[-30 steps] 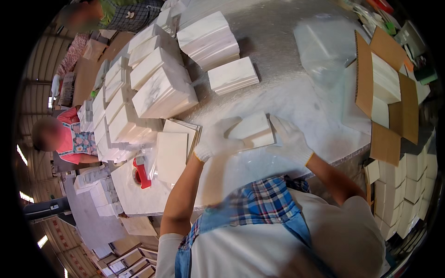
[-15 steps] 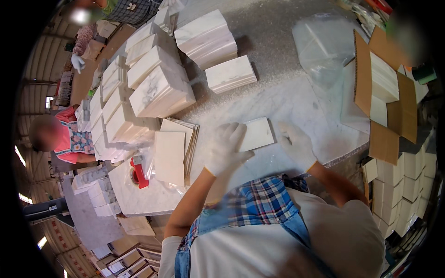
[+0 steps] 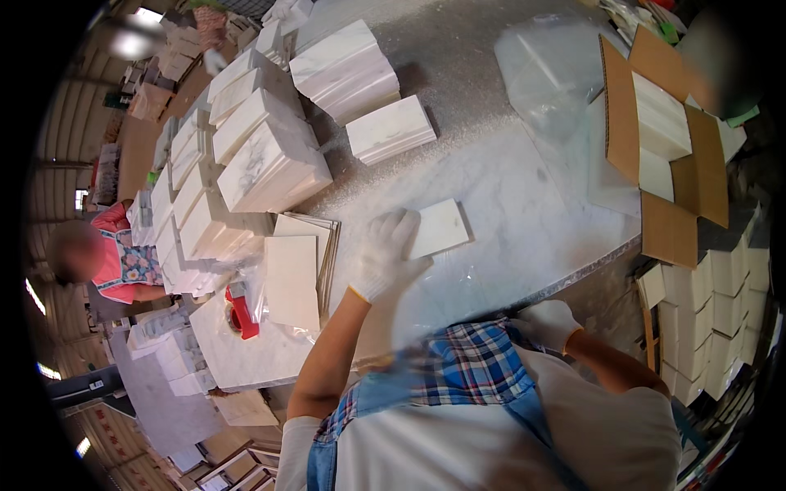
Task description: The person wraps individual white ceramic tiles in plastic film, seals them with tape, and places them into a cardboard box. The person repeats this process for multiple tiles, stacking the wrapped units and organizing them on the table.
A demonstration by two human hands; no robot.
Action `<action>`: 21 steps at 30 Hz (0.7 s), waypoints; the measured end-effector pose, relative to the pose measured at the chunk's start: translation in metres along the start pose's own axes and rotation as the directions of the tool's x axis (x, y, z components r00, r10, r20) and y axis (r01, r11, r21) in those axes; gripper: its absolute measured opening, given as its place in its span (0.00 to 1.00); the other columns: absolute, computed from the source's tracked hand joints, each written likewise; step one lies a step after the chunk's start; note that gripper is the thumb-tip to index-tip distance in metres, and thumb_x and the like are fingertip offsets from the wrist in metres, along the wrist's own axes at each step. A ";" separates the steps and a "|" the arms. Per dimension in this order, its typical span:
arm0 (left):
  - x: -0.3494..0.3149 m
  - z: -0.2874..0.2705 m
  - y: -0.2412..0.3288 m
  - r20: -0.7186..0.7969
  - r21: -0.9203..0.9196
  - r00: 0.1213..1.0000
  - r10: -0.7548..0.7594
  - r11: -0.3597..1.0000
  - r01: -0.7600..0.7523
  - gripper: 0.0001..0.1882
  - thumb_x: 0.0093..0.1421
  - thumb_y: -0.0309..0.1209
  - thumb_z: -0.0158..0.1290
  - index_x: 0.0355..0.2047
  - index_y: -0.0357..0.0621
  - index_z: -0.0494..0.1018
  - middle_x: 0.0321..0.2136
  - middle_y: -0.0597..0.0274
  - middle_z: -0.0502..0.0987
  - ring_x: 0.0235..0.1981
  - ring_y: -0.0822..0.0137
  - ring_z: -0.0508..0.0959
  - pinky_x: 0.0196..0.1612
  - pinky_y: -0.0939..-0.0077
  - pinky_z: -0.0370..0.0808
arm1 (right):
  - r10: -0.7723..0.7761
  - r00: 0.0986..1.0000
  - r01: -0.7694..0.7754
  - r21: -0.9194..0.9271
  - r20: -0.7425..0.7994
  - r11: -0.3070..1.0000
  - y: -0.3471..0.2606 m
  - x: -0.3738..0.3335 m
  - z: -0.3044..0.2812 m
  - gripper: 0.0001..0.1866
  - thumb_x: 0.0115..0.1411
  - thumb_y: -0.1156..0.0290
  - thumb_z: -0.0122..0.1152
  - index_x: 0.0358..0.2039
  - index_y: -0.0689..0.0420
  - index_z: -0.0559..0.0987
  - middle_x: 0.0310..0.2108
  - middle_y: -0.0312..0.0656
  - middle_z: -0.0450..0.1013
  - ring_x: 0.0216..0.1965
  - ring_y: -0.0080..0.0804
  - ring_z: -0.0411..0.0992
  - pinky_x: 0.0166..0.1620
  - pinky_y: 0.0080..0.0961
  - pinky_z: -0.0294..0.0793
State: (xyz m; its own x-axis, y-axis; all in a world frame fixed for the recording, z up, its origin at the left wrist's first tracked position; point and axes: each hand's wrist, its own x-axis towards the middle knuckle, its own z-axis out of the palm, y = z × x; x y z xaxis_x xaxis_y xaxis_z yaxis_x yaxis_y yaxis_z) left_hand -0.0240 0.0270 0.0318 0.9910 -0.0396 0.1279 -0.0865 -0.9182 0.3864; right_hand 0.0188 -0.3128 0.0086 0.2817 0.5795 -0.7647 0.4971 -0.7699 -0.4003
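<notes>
My left hand (image 3: 383, 255), in a white knit glove, grips the left end of a white marble tile (image 3: 440, 227) lying on the pale stone work table (image 3: 516, 196). Its thumb is along the near side and its fingers along the far side. At the right side of my blue plaid apron (image 3: 471, 360), by the table's front edge, is my right hand (image 3: 550, 325), gloved too. Its fingers are bent down against the cloth, and their tips are hidden. Beyond the held tile lies a short stack of similar tiles (image 3: 391, 129).
Long rows of marble tiles (image 3: 274, 164) stand on the left. Nearer are cream sheets (image 3: 292, 282) and a red tape dispenser (image 3: 241, 313). To the right, an open cardboard box (image 3: 622, 114) sits by a clear plastic bag (image 3: 544, 74). A person (image 3: 123, 258) stands far left.
My right hand has drawn back from beside the tile to my apron at the table edge. My left hand stays at the tile's left end. The view has shifted slightly.
</notes>
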 end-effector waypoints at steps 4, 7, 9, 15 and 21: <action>0.005 -0.010 0.008 0.090 0.010 0.995 -0.052 0.999 0.051 0.41 0.44 0.42 0.71 0.57 0.39 0.70 0.54 0.45 0.73 0.56 0.43 0.71 0.61 0.51 0.68 | -0.061 0.990 0.095 0.282 -0.126 0.955 0.019 0.026 0.062 0.30 0.65 0.40 0.54 0.52 0.51 0.84 0.47 0.54 0.80 0.50 0.54 0.77 0.53 0.44 0.75; 0.008 -0.019 0.018 0.011 -0.006 0.999 -0.051 0.999 0.051 0.40 0.43 0.41 0.72 0.56 0.39 0.71 0.56 0.45 0.73 0.56 0.43 0.72 0.60 0.52 0.69 | -0.024 1.000 0.011 0.628 0.012 0.778 0.023 0.069 0.107 0.36 0.59 0.37 0.64 0.56 0.54 0.81 0.53 0.51 0.79 0.55 0.47 0.77 0.59 0.38 0.74; -0.008 -0.009 -0.001 -0.214 0.068 0.973 0.092 0.995 -0.079 0.38 0.45 0.38 0.72 0.56 0.38 0.73 0.57 0.45 0.73 0.57 0.43 0.73 0.59 0.53 0.71 | -0.134 0.991 0.108 0.769 -0.030 0.630 0.020 0.097 0.135 0.36 0.58 0.39 0.68 0.57 0.54 0.81 0.54 0.49 0.80 0.55 0.42 0.78 0.59 0.35 0.75; -0.077 0.015 -0.041 -0.387 -0.102 0.881 -0.273 0.962 0.253 0.28 0.57 0.28 0.63 0.59 0.38 0.73 0.58 0.42 0.73 0.56 0.40 0.74 0.57 0.56 0.73 | -0.206 0.978 0.122 0.857 -0.019 0.500 0.000 0.081 0.139 0.24 0.63 0.53 0.70 0.52 0.57 0.84 0.47 0.45 0.83 0.49 0.32 0.80 0.54 0.28 0.78; -0.085 0.003 0.006 -0.123 0.262 0.992 -0.024 0.964 0.056 0.25 0.54 0.27 0.59 0.55 0.46 0.75 0.51 0.51 0.72 0.52 0.44 0.73 0.54 0.52 0.73 | -0.573 0.749 0.522 0.829 -0.332 0.202 -0.008 0.036 0.076 0.15 0.64 0.66 0.69 0.47 0.61 0.85 0.43 0.39 0.83 0.42 0.25 0.77 0.46 0.23 0.78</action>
State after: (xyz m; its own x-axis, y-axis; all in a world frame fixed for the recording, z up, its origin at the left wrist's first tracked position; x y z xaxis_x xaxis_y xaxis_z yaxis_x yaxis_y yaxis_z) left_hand -0.1083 0.0231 0.0204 0.9727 0.0314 0.2301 -0.0013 -0.9901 0.1406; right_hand -0.0378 -0.3061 -0.0543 0.1982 0.9642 -0.1760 -0.4330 -0.0749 -0.8983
